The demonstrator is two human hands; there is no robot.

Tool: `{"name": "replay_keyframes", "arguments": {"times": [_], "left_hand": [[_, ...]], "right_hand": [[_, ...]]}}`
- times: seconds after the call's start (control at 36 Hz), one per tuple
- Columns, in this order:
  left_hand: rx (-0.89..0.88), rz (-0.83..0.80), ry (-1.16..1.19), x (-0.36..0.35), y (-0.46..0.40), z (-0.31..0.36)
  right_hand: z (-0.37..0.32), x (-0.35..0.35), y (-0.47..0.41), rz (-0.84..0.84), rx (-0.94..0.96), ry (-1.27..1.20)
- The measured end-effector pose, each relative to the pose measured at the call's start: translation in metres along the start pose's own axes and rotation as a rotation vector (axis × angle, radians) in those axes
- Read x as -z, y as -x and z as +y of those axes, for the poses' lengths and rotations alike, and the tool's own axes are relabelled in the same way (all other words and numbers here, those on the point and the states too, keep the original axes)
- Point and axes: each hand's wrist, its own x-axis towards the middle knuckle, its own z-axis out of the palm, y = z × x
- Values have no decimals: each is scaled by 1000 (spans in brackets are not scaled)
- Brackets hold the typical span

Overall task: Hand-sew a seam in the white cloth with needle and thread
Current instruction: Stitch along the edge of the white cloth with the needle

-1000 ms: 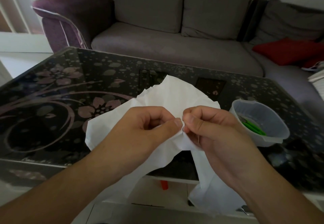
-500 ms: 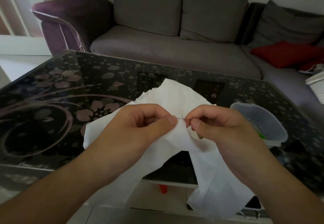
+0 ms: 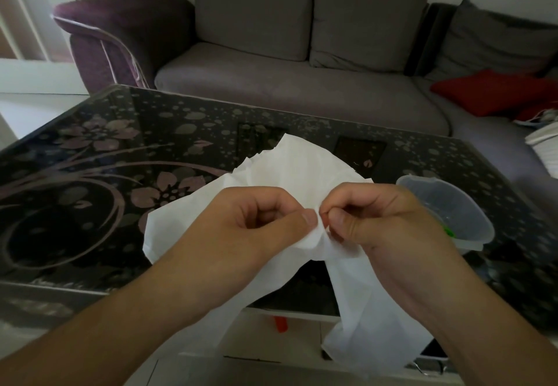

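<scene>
Both hands meet thumb to thumb over the near edge of the flowered glass table. The left hand pinches a fold of the white cloth between thumb and curled fingers. The right hand, fingers curled, pinches at the same fold just beside it; the needle is too small to make out. The cloth lies partly on the table and hangs off its edge. The stitch point sits between the two thumbs, equally near both. A translucent plastic bowl stands to the right.
</scene>
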Motion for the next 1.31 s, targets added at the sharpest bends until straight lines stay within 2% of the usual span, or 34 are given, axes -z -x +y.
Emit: {"name": "replay_keyframes", "arguments": {"times": [0.19,0.44,0.92,1.19,1.31], "left_hand": [[-47,36,39,5,-2,-2],[-43,19,87,8,-5,0],[7,-10,59,7,-4,-4],[48,18,51,4,-5,-5],[12,20,19,4,-6,-7]], "right_hand": [[-4,5,2,-17,42,-69],[-8,13,2,-21,105,54],[-3,6,2,96,193,24],[-5,6,3,21,254,131],[-3,1,4,-39,346,214]]}}
